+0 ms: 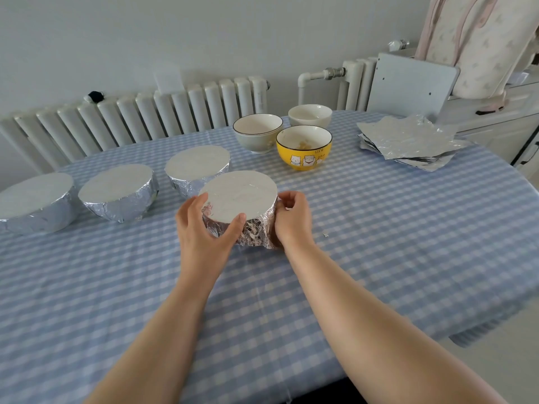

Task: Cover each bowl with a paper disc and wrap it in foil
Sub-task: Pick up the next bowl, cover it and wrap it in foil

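Note:
A foil-wrapped bowl (242, 196) stands mid-table between my hands. My left hand (201, 228) grips its near left side, thumb lying along the front rim. My right hand (291, 217) holds its right side, fingers curled against the crinkled foil. Three other foil-wrapped bowls stand to the left: one (195, 167) just behind, one (116, 193) further left, one (32, 199) at the far left edge. Three uncovered bowls stand behind: a grey-green one (256, 132), a white one (310, 115) and a yellow one (304, 147) with cat pictures. A stack of foil sheets (408, 141) lies at the back right.
The table (408, 243) wears a blue-and-white checked cloth. A tiny foil scrap (325, 235) lies right of my right hand. A white radiator (145, 121) runs along the wall behind. A grey chair back (408, 86) stands at the table's far right.

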`<state>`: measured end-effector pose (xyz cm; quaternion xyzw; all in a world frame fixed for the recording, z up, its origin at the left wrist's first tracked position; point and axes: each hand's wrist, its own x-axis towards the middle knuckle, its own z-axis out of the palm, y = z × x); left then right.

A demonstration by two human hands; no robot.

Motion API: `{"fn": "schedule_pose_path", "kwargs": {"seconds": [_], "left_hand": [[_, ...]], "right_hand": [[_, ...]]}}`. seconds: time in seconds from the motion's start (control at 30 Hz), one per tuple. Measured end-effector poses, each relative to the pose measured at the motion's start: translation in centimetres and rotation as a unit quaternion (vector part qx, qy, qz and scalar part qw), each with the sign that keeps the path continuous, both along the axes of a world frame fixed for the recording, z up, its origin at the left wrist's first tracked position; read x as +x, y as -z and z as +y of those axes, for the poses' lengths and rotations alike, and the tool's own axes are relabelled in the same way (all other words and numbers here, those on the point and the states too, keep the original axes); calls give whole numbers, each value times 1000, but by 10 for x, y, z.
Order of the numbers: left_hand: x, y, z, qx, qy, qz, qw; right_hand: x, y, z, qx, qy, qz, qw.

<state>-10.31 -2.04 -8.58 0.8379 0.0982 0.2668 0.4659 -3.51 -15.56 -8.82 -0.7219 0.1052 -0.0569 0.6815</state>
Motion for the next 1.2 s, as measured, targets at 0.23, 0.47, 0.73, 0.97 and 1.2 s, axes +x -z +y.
{"fn": "schedule_pose_path", "kwargs": {"seconds": [0.23, 0.47, 0.73, 0.97, 1.2], "left_hand": [[5, 0, 12, 56, 5, 37, 998], [-1, -7, 8, -38, 38, 44, 998], [-7, -6, -4, 11, -39, -21, 999], [11, 2, -4, 214, 46, -11, 976], [8, 4, -1, 221, 39, -2, 974]], "right_hand": [[-11, -8, -14, 19, 27, -52, 998], [-22, -7, -7, -61, -26, -93, 993], [-12, -10, -17, -62, -47, -93, 993], [-16, -11, -17, -102, -49, -67, 991], [-20, -11, -18, -138, -69, -20, 988]]}}
